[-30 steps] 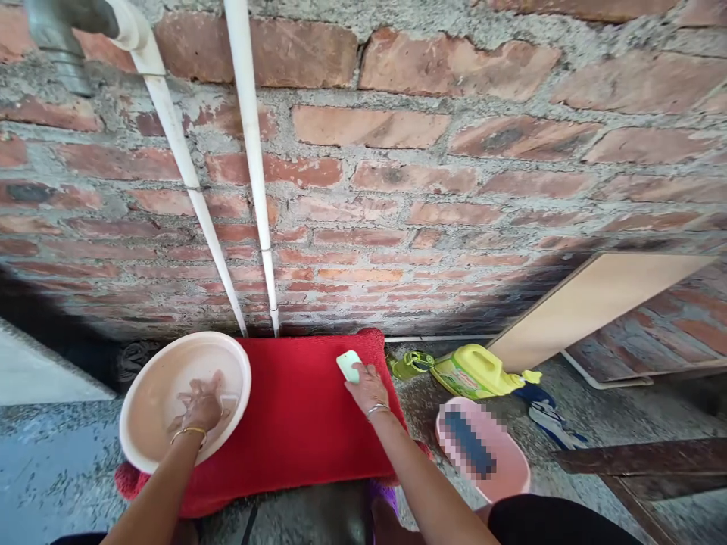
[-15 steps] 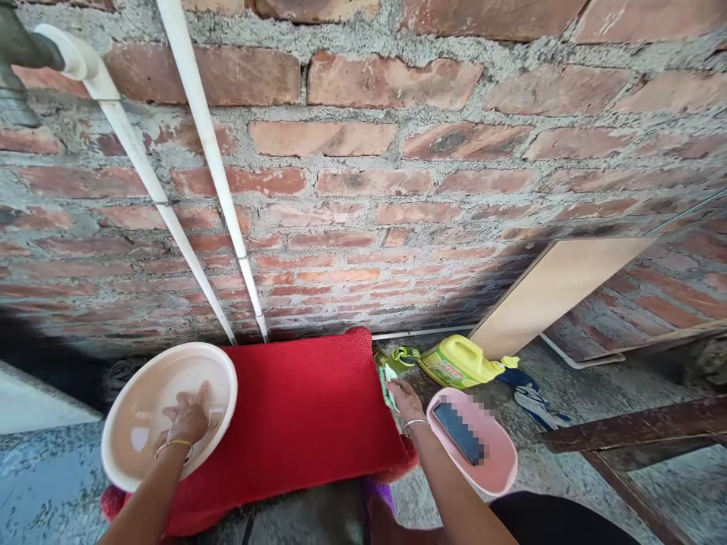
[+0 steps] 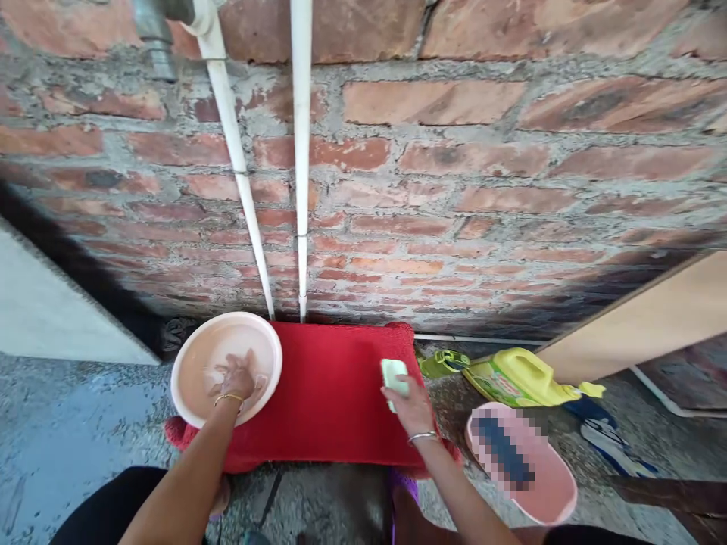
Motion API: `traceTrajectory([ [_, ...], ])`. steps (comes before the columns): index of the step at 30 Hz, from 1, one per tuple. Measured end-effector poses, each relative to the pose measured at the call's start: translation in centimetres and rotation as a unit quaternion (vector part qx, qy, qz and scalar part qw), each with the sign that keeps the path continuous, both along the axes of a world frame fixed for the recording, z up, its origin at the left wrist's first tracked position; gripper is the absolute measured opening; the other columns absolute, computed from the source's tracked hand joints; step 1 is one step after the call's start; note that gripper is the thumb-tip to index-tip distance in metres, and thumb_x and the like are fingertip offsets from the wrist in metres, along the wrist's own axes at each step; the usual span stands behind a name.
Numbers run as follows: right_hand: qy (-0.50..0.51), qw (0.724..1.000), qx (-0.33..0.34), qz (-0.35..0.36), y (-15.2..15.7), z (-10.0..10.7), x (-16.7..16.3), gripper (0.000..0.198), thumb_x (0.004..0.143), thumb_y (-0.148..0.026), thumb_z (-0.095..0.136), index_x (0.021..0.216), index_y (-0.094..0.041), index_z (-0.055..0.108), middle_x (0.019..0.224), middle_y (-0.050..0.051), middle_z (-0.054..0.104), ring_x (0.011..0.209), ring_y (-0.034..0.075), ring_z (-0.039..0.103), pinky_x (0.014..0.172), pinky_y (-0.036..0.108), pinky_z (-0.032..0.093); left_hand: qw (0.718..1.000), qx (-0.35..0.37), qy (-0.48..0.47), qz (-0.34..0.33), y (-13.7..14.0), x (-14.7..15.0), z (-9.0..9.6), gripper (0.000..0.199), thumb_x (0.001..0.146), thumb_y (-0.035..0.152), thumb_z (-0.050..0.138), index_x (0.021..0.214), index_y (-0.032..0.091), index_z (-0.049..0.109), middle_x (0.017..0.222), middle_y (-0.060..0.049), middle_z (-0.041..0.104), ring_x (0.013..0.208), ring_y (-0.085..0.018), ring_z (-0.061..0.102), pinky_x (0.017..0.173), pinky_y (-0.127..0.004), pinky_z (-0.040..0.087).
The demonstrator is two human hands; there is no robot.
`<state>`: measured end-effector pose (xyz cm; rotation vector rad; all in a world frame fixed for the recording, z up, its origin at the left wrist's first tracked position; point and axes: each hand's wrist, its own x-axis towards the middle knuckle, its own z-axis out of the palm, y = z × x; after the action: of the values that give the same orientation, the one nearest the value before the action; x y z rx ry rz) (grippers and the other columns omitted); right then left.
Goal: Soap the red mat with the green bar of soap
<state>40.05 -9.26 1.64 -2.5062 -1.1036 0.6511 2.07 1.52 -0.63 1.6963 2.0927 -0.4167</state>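
Observation:
My left hand [image 3: 235, 376] is in a pale pink basin [image 3: 182, 382] of water, fingers spread and holding nothing that I can see. The basin stands on the left end of a low bench covered in red cloth [image 3: 335, 401]. My right hand [image 3: 413, 409] grips a pale green scrub brush [image 3: 394, 372] over the right end of the red cloth. Its smooth back faces up and its bristles are mostly hidden. Whether they touch the cloth I cannot tell.
Right of the bench are a green bottle [image 3: 444, 363], a yellow detergent jug [image 3: 519, 377], a pink tub [image 3: 545, 492] with a blurred dark item, and flip-flops [image 3: 610, 443]. Behind rises a brick wall [image 3: 432, 102] with white pipes [image 3: 302, 151]. A board [image 3: 659, 325] leans at right.
The view has turned left. My right hand has brought the scrub brush from beside the bench's right end to over the red cloth. My left hand stays in the basin.

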Motion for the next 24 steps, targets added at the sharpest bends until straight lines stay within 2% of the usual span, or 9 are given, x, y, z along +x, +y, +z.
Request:
traceTrajectory([
  [4,0.04,0.98,-0.042,0.192,1.9,0.6,-12.5,0.038,0.073,-0.035,0.064,0.109,-0.027,0.059,0.11,0.005,0.055,0.089,0.019,0.061,0.076,0.029,0.047,1.0,-0.014,-0.005,0.027,0.0,0.0,0.1,0.078,0.084,0.041,0.054,0.15,0.037,0.013,0.158,-0.022,0.008,0.137,-0.056,0.013,0.078,-0.081,0.037],
  [6,0.031,0.967,-0.045,0.251,2.6,0.9,-17.5,0.037,0.074,-0.035,0.063,0.11,-0.027,0.059,0.112,0.005,0.054,0.093,0.02,0.061,0.077,0.029,0.047,1.0,-0.01,-0.004,0.028,0.0,-0.1,0.0,0.076,0.084,0.041,0.053,0.15,0.04,0.015,0.158,-0.02,0.009,0.138,-0.055,0.011,0.08,-0.082,0.035],
  [8,0.021,0.96,-0.057,0.275,3.3,1.2,-20.8,0.039,0.075,-0.036,0.063,0.113,-0.027,0.058,0.115,0.007,0.054,0.098,0.021,0.06,0.078,0.029,0.046,0.999,-0.01,-0.003,0.031,0.0,-0.2,-0.2,0.076,0.084,0.042,0.054,0.149,0.041,0.014,0.158,-0.019,0.008,0.139,-0.055,0.01,0.081,-0.083,0.033],
  [10,0.013,0.952,-0.084,0.294,3.9,1.3,-21.7,0.041,0.074,-0.037,0.065,0.114,-0.027,0.057,0.118,0.007,0.054,0.101,0.023,0.059,0.078,0.03,0.046,0.999,-0.01,-0.007,0.035,0.1,-0.3,-0.4,0.078,0.084,0.042,0.054,0.149,0.042,0.012,0.159,-0.018,0.007,0.139,-0.055,0.01,0.079,-0.084,0.033],
  [13,-0.016,0.95,-0.109,0.291,3.7,1.3,-18.5,0.042,0.071,-0.033,0.067,0.112,-0.027,0.059,0.119,0.007,0.054,0.103,0.023,0.058,0.081,0.031,0.045,0.999,-0.009,-0.014,0.047,0.2,-0.3,-0.5,0.076,0.085,0.04,0.051,0.149,0.042,0.011,0.159,-0.018,0.007,0.139,-0.055,0.009,0.079,-0.083,0.033],
  [17,-0.047,0.981,-0.12,0.147,1.2,1.6,-8.6,0.041,0.073,-0.036,0.068,0.112,-0.026,0.059,0.114,0.005,0.055,0.098,0.02,0.06,0.081,0.03,0.044,0.999,-0.01,-0.023,0.045,0.1,-0.2,-0.2,0.078,0.083,0.04,0.053,0.149,0.041,0.013,0.159,-0.016,0.008,0.139,-0.054,0.007,0.08,-0.083,0.033],
  [20,-0.073,0.987,-0.136,0.051,-1.4,2.7,-0.7,0.038,0.077,-0.034,0.064,0.111,-0.019,0.058,0.108,0.008,0.056,0.085,0.019,0.062,0.074,0.031,0.046,0.999,-0.005,-0.014,0.038,-0.1,-0.2,0.0,0.08,0.081,0.04,0.056,0.149,0.042,0.014,0.159,-0.017,0.009,0.139,-0.054,0.01,0.08,-0.082,0.035],
  [22,-0.087,0.986,-0.142,-0.008,-3.3,3.4,3.0,0.034,0.08,-0.033,0.06,0.109,-0.016,0.057,0.099,0.009,0.058,0.075,0.018,0.062,0.067,0.031,0.048,0.999,-0.003,-0.01,0.04,-0.2,-0.2,0.0,0.079,0.081,0.04,0.057,0.148,0.043,0.016,0.159,-0.016,0.01,0.139,-0.054,0.011,0.081,-0.082,0.035],
  [24,-0.095,0.985,-0.136,-0.055,-4.9,3.7,4.7,0.033,0.081,-0.037,0.059,0.105,-0.015,0.057,0.092,0.009,0.059,0.07,0.019,0.061,0.063,0.032,0.048,0.999,0.006,-0.012,0.045,-0.2,-0.2,0.0,0.076,0.081,0.042,0.056,0.148,0.042,0.02,0.159,-0.016,0.01,0.139,-0.054,0.011,0.082,-0.083,0.033],
])
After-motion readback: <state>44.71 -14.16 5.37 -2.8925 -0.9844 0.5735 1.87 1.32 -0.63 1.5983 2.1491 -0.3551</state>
